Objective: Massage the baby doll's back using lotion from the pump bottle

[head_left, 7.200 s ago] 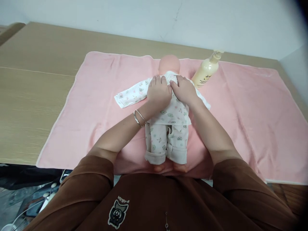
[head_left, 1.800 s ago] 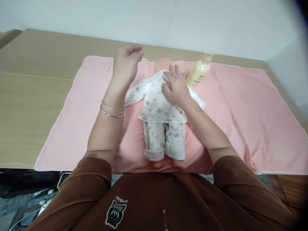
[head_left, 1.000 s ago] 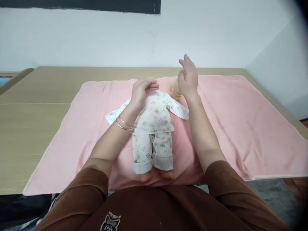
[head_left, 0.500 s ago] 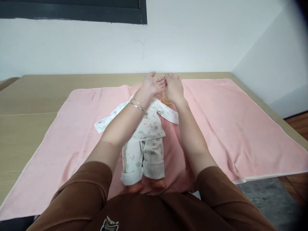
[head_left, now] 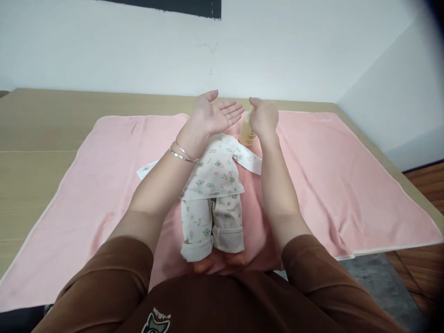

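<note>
A doll in a white patterned top [head_left: 215,173] and white trousers with rolled cuffs [head_left: 227,217] lies on a pink cloth [head_left: 114,185]. My left hand [head_left: 218,113] is palm up over the doll's head end, fingers stretched out and holding nothing; it hides the doll's head. Just right of those fingertips stands a bottle of yellowish liquid [head_left: 247,134]. My right hand [head_left: 263,115] is at the bottle's upper right side with its fingers curled; its back faces me, so what the fingers hold, if anything, is hidden.
The cloth lies over a light wooden table [head_left: 41,125] that meets a white wall at the back. A dark frame [head_left: 194,7] is on the wall. Wooden and grey flooring shows at the lower right.
My hands have moved apart, the right one to the right with its fingers now curled. More of the bottle shows. The view has tilted down slightly.
</note>
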Available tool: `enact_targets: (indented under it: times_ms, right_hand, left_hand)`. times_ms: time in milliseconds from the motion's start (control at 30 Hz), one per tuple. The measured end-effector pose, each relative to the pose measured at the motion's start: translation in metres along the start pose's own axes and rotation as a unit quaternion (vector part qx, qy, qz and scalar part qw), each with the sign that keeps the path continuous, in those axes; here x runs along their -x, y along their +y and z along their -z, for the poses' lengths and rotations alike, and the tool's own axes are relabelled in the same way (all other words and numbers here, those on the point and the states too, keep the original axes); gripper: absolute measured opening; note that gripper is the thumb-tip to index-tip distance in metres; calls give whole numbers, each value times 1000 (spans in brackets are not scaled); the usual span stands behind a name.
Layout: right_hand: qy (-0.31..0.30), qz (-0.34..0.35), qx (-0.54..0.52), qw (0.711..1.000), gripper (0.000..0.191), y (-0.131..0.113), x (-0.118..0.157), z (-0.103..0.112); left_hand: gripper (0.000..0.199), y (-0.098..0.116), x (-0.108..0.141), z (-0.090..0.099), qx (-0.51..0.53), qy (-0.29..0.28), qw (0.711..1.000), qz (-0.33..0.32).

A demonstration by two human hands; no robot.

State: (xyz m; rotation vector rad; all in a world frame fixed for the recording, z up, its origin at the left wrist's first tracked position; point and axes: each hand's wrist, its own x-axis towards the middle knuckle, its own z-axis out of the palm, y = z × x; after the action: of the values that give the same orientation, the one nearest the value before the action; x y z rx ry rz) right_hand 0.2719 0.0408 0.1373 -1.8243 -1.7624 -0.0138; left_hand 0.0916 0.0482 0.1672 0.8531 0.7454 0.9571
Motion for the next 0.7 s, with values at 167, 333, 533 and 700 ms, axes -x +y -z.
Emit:
enact_targets:
  times_ms: [167, 333, 533, 700]
  right_hand:
    - [24, -2, 28, 999, 62, -4, 3, -7]
    - [31, 29, 82, 996, 61, -11, 15, -10]
    - [8, -2, 134, 991, 69, -18, 28, -14]
    - [-32, -23, 217, 975, 71, -33, 42, -20]
  left_hand:
    - [49, 15, 67, 27, -8, -38, 999, -18]
    - [65, 31, 121, 38, 89, -54, 994, -32]
    - [66, 43, 157, 31, 31, 11, 997, -73]
    - [61, 42, 162, 33, 105, -4, 992, -67]
